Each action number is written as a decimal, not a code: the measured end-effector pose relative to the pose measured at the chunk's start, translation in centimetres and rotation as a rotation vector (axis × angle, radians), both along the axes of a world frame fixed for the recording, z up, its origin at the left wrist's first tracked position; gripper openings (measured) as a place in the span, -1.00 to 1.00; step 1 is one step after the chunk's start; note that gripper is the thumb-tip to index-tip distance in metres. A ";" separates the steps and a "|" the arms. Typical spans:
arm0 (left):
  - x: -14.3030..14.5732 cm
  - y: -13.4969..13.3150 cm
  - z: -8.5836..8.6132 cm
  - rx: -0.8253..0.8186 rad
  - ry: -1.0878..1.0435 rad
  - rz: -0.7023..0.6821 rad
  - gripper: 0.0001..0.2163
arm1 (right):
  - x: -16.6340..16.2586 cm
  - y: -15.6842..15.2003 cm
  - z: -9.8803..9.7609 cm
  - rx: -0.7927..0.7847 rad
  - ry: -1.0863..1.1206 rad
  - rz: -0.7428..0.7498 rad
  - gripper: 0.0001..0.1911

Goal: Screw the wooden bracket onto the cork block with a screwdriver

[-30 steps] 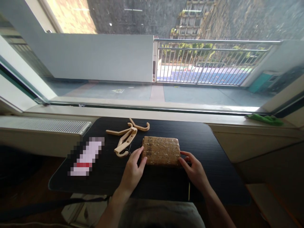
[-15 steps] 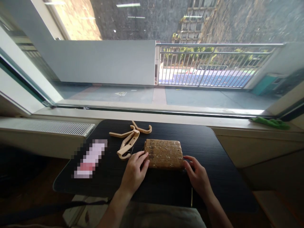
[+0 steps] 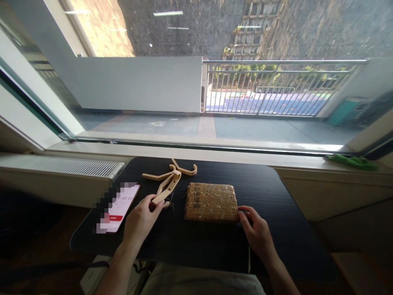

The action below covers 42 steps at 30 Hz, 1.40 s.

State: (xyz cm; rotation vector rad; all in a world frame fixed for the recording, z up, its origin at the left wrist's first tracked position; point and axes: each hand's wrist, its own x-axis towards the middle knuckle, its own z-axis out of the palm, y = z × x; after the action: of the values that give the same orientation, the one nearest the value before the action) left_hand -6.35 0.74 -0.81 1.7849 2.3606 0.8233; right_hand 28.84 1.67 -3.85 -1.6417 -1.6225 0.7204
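My left hand (image 3: 141, 217) is closed, thumb and fingers around the near end of a pale bent wooden hook (image 3: 169, 187) with dark holes in it. That hook lies in a small pile with other wooden hooks (image 3: 186, 170) on the black table. To the right is a flat brown corrugated block (image 3: 211, 203) with dark printed marks and a shiny, tape-like surface. My right hand (image 3: 256, 229) rests at the block's right edge, fingers loosely bent and apart, the fingertips touching its side.
A phone (image 3: 124, 207), partly pixelated, lies at the table's left. Small thin dark pieces (image 3: 172, 203), perhaps screws, lie by the hooks. Beyond the black table (image 3: 288, 229) are a window sill with a green cloth (image 3: 351, 161) and, at left, a white radiator (image 3: 61, 166).
My left hand has left the block's left side and moved left onto the near end of a wooden hook. My right hand stays at the block's right edge.
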 end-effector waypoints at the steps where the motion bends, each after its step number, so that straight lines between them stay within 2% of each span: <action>1: 0.1 -0.1 -0.2 -0.032 -0.002 -0.001 -0.70 | 0.0 0.0 0.0 -0.001 -0.002 0.000 -0.61; 4: 0.5 -0.2 -0.2 -0.039 -0.006 -0.011 -0.72 | 0.1 -0.1 0.1 -0.002 -0.007 -0.002 -0.60; 8: 1.0 0.2 0.6 0.064 -0.053 -0.001 -0.72 | 0.3 -0.2 0.0 -0.005 -0.005 -0.009 -0.61; 18: 1.6 1.8 2.4 0.443 -0.437 0.037 -0.68 | 0.4 0.1 -0.1 -0.007 0.001 -0.026 -0.60; 22: 2.8 2.3 3.2 0.532 -0.727 -0.014 -0.62 | 0.5 0.0 -0.1 -0.007 0.004 -0.026 -0.60; 26: 4.3 2.7 3.6 0.516 -0.966 -0.077 -0.46 | 0.5 -0.1 -0.1 -0.010 0.011 -0.018 -0.61; 30: 5.5 2.9 3.8 0.452 -1.048 -0.137 -0.48 | 0.5 -0.1 -0.2 -0.013 0.014 -0.015 -0.62; 42: 6.8 4.3 3.7 0.386 -1.026 -0.306 -0.56 | 0.2 -0.4 0.1 -0.006 0.014 -0.007 -0.62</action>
State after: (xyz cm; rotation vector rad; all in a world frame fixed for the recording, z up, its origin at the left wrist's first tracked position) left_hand 0.48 5.05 2.91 1.2433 1.2964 1.6780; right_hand 29.08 1.31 -3.74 -1.6425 -1.6055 0.7326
